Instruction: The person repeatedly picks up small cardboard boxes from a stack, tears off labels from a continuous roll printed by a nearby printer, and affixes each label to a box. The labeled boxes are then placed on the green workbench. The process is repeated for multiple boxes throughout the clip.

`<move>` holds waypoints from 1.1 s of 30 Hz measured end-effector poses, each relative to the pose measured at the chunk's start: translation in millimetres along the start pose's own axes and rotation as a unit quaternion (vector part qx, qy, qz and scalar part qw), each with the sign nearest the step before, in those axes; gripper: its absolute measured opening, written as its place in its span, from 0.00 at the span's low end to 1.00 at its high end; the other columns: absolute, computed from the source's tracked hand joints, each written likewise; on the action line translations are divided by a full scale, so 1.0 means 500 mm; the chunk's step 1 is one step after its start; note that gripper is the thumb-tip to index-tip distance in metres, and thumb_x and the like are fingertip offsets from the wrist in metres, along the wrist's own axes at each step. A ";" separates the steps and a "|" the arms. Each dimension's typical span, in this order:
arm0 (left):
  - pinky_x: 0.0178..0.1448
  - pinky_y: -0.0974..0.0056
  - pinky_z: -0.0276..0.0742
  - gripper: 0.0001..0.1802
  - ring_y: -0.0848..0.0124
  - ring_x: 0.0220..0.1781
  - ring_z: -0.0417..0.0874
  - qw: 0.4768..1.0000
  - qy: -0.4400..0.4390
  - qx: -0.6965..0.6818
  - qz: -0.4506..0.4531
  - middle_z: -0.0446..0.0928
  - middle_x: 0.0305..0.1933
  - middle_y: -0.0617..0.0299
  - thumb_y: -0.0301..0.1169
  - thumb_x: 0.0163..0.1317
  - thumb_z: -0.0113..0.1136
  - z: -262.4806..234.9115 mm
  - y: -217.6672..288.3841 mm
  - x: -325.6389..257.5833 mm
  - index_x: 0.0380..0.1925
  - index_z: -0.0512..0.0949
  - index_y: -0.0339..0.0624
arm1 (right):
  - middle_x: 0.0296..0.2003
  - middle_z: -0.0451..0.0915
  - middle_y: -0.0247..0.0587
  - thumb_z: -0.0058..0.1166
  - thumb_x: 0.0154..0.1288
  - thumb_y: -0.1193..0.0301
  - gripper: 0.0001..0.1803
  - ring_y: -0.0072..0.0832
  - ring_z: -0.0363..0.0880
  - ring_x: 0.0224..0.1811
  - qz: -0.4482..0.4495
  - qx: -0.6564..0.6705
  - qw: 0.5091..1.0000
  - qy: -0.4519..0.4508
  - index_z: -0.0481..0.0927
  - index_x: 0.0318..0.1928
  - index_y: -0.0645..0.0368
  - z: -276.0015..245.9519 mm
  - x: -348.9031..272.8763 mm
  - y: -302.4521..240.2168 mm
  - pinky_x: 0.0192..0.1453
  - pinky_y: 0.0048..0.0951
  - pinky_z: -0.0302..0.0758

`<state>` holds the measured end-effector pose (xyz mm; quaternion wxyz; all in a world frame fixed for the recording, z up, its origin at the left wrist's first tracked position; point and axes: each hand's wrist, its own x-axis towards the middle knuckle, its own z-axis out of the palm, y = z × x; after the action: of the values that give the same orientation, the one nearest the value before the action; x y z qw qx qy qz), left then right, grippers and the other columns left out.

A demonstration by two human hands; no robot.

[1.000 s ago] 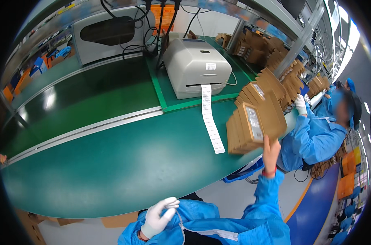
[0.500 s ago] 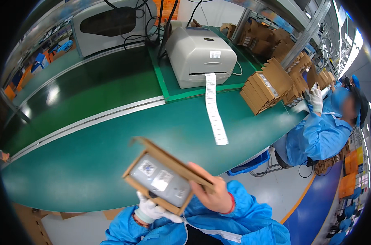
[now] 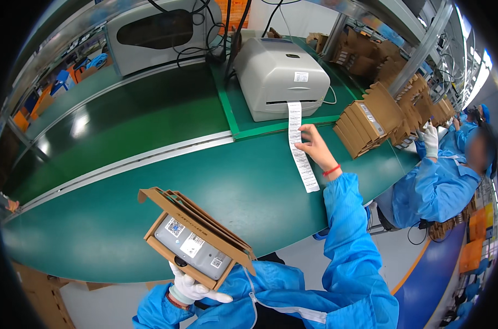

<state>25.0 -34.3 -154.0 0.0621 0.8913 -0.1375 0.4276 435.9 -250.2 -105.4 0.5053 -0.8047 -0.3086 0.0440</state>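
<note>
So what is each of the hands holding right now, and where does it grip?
The gloved left hand holds the open cardboard box from underneath, at its lower end. The bare right hand pinches the label strip partway down, at its edge.

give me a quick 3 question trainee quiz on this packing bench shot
1. True or false: the left hand wears a white glove.
2. What does the right hand touch? A) the label strip B) the stack of cardboard boxes C) a cable
3. Fill in: the open cardboard box in the left hand holds a ____ device with stickers on it.

Key: 1 true; 2 A; 3 grey
</note>
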 end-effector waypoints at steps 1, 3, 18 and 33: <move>0.70 0.32 0.40 0.37 0.55 0.73 0.42 1.000 -0.007 0.006 -0.009 0.41 0.66 0.63 0.62 0.59 0.40 -0.003 0.005 -0.003 0.65 0.36 0.87 | 0.47 0.71 0.39 0.58 0.55 0.80 0.21 0.27 0.72 0.48 0.044 0.141 0.988 -0.049 0.68 0.49 0.58 0.005 0.014 0.016 0.52 0.27 0.70; 0.70 0.32 0.40 0.37 0.55 0.73 0.41 0.999 -0.020 0.018 -0.030 0.39 0.68 0.62 0.63 0.59 0.39 -0.013 0.011 -0.007 0.66 0.35 0.86 | 0.48 0.71 0.37 0.57 0.54 0.82 0.22 0.25 0.70 0.52 0.048 0.194 0.970 -0.139 0.68 0.49 0.58 -0.014 0.009 0.029 0.55 0.27 0.69; 0.70 0.33 0.46 0.38 0.51 0.74 0.42 0.970 -0.131 0.003 -0.205 0.38 0.74 0.57 0.66 0.61 0.32 -0.017 0.037 -0.129 0.68 0.40 0.71 | 0.35 0.78 0.38 0.56 0.51 0.88 0.18 0.22 0.76 0.36 0.098 0.054 0.993 -0.040 0.76 0.44 0.65 -0.079 -0.255 -0.068 0.44 0.23 0.74; 0.62 0.33 0.59 0.31 0.48 0.60 0.63 0.980 -0.001 -0.011 -0.198 0.56 0.63 0.54 0.56 0.63 0.44 0.003 0.044 -0.010 0.64 0.52 0.68 | 0.22 0.75 0.45 0.53 0.42 0.91 0.09 0.37 0.73 0.25 -0.201 -0.226 0.936 0.178 0.74 0.25 0.68 -0.015 -0.334 -0.202 0.31 0.30 0.68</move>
<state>16.9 -54.7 -158.9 0.1552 0.9006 0.0368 0.4043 258.7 -316.3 -57.2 0.3550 -0.8134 -0.3712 -0.2731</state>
